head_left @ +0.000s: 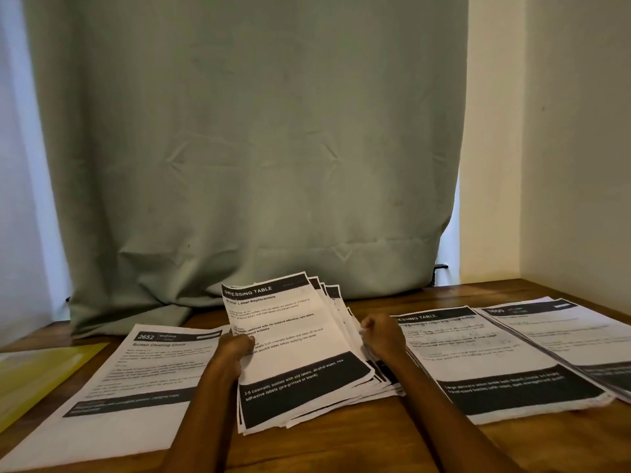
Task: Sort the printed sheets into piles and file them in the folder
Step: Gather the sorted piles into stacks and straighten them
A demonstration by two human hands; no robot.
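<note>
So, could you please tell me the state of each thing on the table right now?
Stack: fanned, raised at the far end, held by both hands.
Left hand: grips stack's left edge.
Right hand: grips stack's right edge.
Left pile: flat, face up.
Middle pile: flat, face up.
Right pile: flat, overlapping middle pile.
Folder: flat; whether open or closed is unclear.

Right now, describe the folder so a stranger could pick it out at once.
On the wooden table, look past the sheet headed "Screen Cleaning" to the far left edge. The folder lies flat there, the only yellow, glossy thing among black-and-white prints.
</note>
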